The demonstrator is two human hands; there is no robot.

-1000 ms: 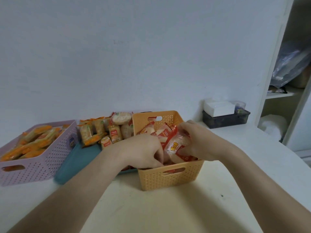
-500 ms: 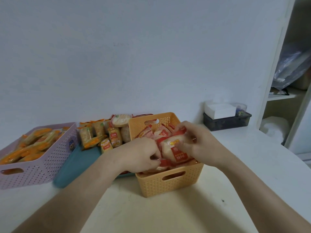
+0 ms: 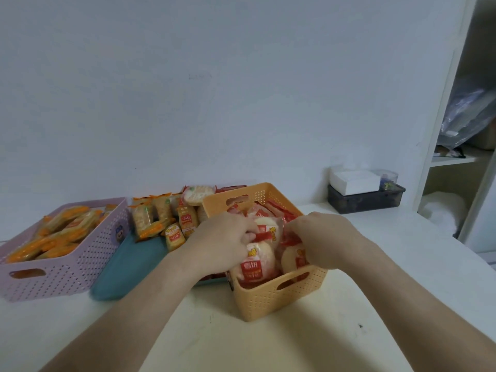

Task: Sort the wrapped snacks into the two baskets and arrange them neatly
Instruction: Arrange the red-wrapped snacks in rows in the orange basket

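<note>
Both hands are down in the orange basket (image 3: 279, 299), which sits on the pale bench (image 3: 214, 339) right in front of the person. The left hand (image 3: 220, 245) reaches over the basket's left wall, its fingers curled among the red-and-white wrapped snacks (image 3: 255, 264) packed upright inside; whether they actually pinch one I cannot tell. The right hand (image 3: 324, 242) comes in from the other side, fingers closed on the red edge of a wrapper near the basket's middle. Just left of the basket, a teal tray (image 3: 128, 267) carries a loose cluster of orange-and-yellow snack packs (image 3: 163, 218), some standing, some leaning. Further left, touching the tray, a lilac basket (image 3: 67, 267) holds long orange-wrapped snacks (image 3: 59, 234) lying flat in a heap. Against the wall at the right stands a dark box (image 3: 365, 200) with a white carton in it, and beyond that a white shelf unit (image 3: 453, 162).
</note>
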